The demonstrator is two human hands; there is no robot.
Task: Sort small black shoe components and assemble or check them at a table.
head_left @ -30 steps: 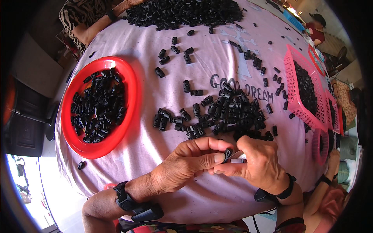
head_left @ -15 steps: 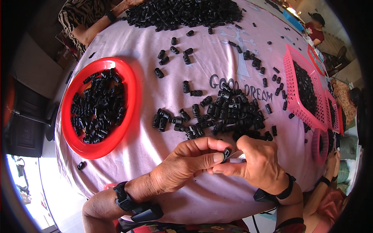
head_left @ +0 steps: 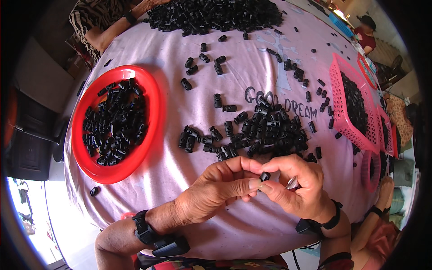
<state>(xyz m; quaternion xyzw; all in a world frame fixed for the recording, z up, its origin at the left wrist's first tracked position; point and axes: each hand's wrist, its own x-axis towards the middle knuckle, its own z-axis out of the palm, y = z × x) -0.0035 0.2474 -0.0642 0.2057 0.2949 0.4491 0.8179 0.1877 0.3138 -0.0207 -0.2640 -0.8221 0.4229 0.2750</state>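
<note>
Round red plastic tray (head_left: 155,96) at left, heaped with small black plastic cord-lock pieces (head_left: 112,126). Pale pink printed tablecloth (head_left: 180,171) under everything. Loose pile of same black pieces (head_left: 265,130) mid-table, just beyond hands. Left hand (head_left: 216,189) curled, thumb and forefinger pinched on single small black cord-lock piece (head_left: 265,176), held above near table edge. Right hand (head_left: 299,186) curled, fingertips pinching same piece from other side; small shiny metal bit (head_left: 292,183) tucked in its fingers. Pink plastic mesh basket (head_left: 339,103) at right, holding more black pieces.
</note>
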